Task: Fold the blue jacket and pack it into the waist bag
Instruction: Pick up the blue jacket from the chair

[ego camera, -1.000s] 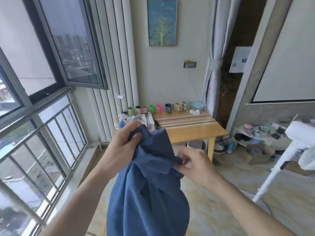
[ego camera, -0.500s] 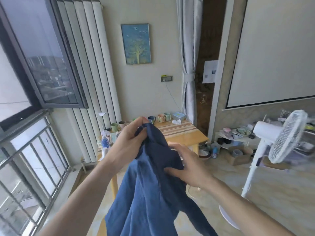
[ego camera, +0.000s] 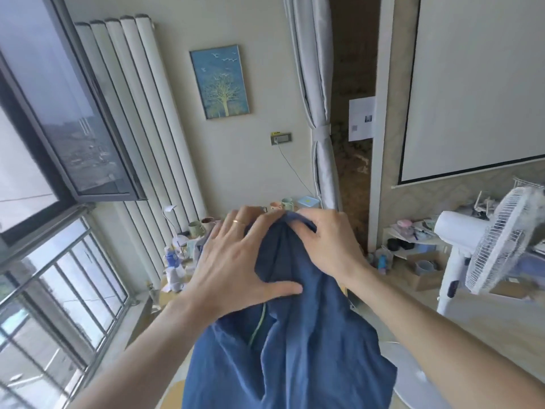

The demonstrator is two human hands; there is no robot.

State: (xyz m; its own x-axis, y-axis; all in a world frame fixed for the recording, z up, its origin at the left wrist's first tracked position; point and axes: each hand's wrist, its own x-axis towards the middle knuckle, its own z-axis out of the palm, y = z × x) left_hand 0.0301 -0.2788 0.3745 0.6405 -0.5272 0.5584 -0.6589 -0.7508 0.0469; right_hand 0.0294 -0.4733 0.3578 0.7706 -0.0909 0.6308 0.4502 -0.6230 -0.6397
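Note:
The blue jacket hangs in the air in front of me, bunched at the top and draping down out of view at the bottom edge. My left hand lies spread against its upper left side, thumb pressed across the fabric, a ring on one finger. My right hand pinches the jacket's top edge from the right. A thin green cord shows in a fold near the middle. No waist bag is in view.
A wooden table with several mugs, bottles and a small lamp stands behind the jacket by the wall. A white standing fan is at the right. Low shelf clutter and boxes sit on the floor. Window bars run along the left.
My view has tilted upward and moved closer. My right hand rose from the jacket's middle to its top edge, and my left hand opened from a pinch to a flat spread over the fabric.

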